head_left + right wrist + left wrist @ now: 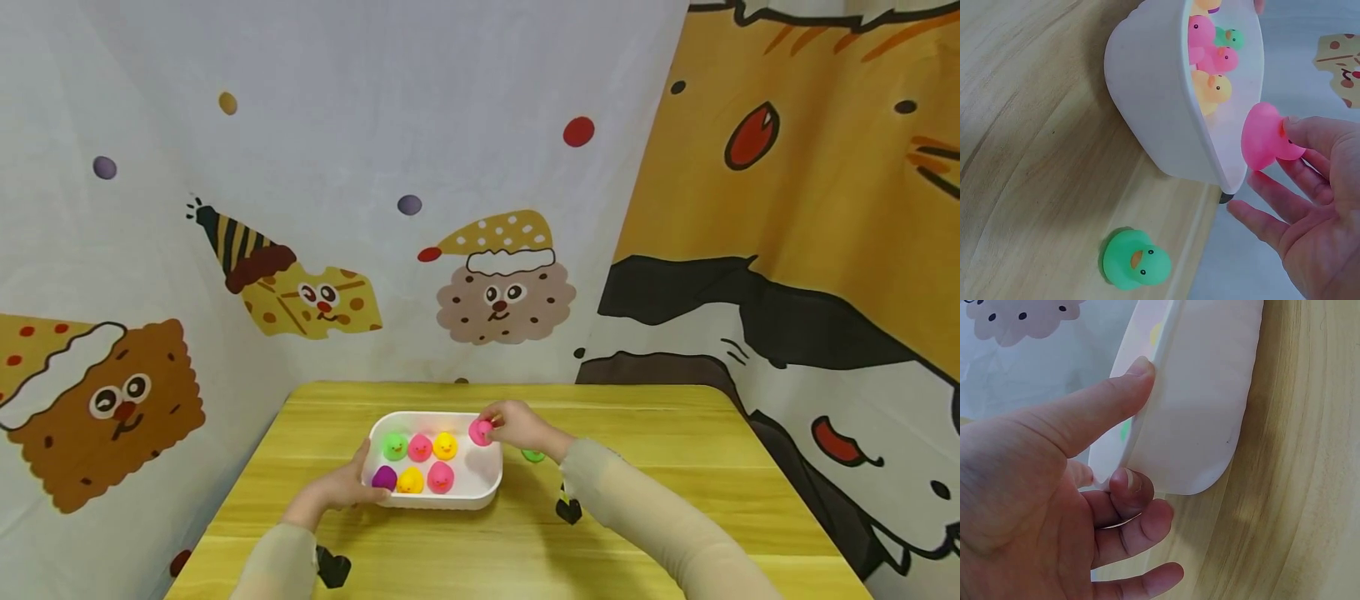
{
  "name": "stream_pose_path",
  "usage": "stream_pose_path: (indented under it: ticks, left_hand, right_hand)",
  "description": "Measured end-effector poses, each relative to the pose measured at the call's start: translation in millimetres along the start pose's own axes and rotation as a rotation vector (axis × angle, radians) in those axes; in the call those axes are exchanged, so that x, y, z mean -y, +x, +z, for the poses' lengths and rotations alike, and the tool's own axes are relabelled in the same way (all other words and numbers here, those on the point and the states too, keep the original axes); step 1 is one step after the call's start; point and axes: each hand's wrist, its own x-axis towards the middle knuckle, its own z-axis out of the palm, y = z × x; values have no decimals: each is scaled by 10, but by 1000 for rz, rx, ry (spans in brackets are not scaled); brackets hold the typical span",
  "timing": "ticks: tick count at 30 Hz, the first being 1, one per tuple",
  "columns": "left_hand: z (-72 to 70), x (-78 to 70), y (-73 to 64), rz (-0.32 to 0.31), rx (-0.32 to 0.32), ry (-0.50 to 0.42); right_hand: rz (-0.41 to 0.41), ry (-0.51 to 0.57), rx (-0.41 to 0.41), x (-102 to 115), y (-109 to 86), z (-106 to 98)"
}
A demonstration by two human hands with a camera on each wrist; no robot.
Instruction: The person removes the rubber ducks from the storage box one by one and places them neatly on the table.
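A white plastic box [450, 502] stands on the wooden table, with several rubber ducks inside. In its back row are a green duck [395, 447], a pink one [420, 447] and a yellow one [446, 446]; in front, a purple one [385, 478], a yellow one [410, 481] and a pink one [440, 477]. My left hand [341, 487] holds the box's near left corner, thumb [1129, 387] on the rim. Over the box's right end, my right hand [517, 425] pinches another pink duck [1261, 137] between thumb and fingers.
Right of the box, a green duck [1135, 261] sits on the table [645, 500], partly hidden by my right hand in the head view. A printed cloth [480, 125] hangs behind the table's far edge and along its sides.
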Motion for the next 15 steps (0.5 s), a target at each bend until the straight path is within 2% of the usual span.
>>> stream_pose_path:
  ticks: [8, 15]
  left_hand:
    - [9, -1, -20, 1, 11, -19]
    - [7, -8, -13, 9, 12, -17]
  right_hand:
    - [-9, -12, -17, -3, -62, -99]
    - [17, 13, -45, -41, -119, -206]
